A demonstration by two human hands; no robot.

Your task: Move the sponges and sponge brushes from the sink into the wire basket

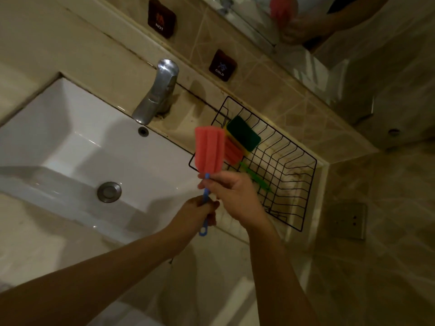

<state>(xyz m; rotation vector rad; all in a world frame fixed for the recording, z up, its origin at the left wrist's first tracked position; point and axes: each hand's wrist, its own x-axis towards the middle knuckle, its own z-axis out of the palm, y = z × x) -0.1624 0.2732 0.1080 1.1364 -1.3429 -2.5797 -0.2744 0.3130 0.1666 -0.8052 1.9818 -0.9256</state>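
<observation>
A sponge brush (209,149) with a pink foam head and a blue handle is held upright between the white sink (70,137) and the black wire basket (303,184). My left hand (200,214) grips the lower handle. My right hand (231,192) pinches the handle just under the foam head. Inside the basket lie a green-topped yellow sponge (243,132) and a second pink sponge brush (233,150) with a green handle (255,176). The sink bowl shows only its drain (109,192).
A chrome faucet (156,92) stands behind the sink. HOT (162,17) and COLD (222,65) plates sit on the tiled back ledge. A mirror (294,17) hangs at the top right. A wall socket (348,221) is right of the basket.
</observation>
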